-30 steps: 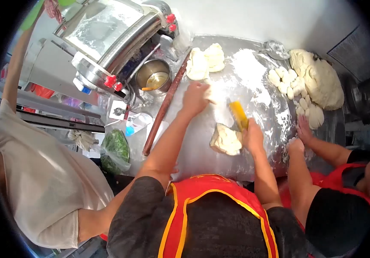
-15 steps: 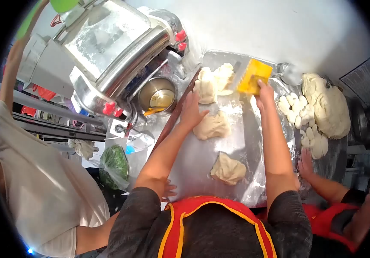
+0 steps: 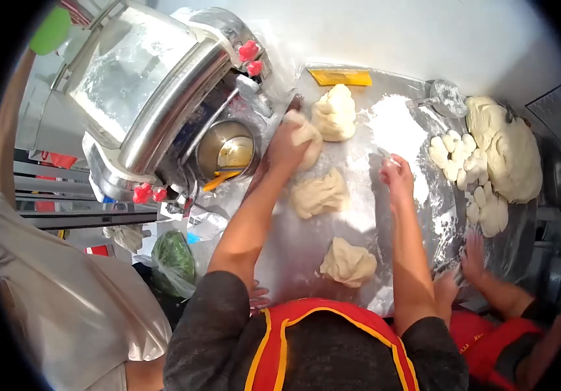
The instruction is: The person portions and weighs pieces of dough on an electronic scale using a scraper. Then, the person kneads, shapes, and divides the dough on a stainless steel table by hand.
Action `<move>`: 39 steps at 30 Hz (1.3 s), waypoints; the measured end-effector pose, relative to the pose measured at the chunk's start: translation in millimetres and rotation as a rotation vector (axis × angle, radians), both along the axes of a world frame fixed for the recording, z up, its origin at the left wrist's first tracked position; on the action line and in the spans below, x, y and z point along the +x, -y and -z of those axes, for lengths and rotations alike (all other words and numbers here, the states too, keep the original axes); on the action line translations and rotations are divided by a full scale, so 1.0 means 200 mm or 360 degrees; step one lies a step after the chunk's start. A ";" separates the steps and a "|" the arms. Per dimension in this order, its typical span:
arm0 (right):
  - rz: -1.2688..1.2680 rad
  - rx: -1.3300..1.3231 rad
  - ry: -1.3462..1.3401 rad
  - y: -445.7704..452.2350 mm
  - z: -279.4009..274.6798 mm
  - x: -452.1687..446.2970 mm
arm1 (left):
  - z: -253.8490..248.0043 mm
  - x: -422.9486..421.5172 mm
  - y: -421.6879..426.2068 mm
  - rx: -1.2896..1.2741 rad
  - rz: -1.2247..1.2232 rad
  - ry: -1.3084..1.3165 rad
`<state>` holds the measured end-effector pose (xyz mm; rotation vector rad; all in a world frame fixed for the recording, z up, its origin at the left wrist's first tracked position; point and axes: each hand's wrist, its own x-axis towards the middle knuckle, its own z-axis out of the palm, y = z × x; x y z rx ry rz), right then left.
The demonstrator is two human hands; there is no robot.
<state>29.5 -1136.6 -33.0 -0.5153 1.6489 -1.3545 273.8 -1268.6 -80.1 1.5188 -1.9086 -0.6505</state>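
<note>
My left hand (image 3: 288, 144) is closed round a lump of dough (image 3: 306, 138) beside the dark red rolling pin (image 3: 295, 103). My right hand (image 3: 395, 173) is over the floury steel table (image 3: 280, 260), its fingers curled; whether something small is between them I cannot make out. One dough piece (image 3: 334, 113) sits beyond my left hand, another (image 3: 319, 193) just below it, and a third (image 3: 348, 262) nearer my apron. A yellow scraper (image 3: 340, 77) lies at the table's far edge.
A steel dough machine (image 3: 157, 98) and a metal pot (image 3: 228, 151) stand left, with bagged greens (image 3: 173, 260) nearer. On the right are a large dough mass (image 3: 505, 153), small dough pieces (image 3: 456, 155), a scoop (image 3: 446, 98) and a co-worker's hands (image 3: 473, 257). Another person (image 3: 78, 293) is at left.
The yellow scraper has left my right hand and lies at the far edge. My right hand came back toward me. My left hand took hold of a dough lump by the rolling pin.
</note>
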 end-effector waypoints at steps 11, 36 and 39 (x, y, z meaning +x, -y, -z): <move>-0.0585 0.0069 -0.0338 -0.47 0.04 0.17 | -0.10 0.04 0.00 -0.0177 0.0445 0.0648; 0.0091 -0.0024 -0.0940 -1.29 0.23 0.53 | 0.15 -0.09 -1.38 0.0058 0.0624 -0.0562; -0.0156 -0.0096 -0.1333 -1.13 0.25 0.63 | 0.10 -0.04 -1.42 0.0064 0.0492 -0.0403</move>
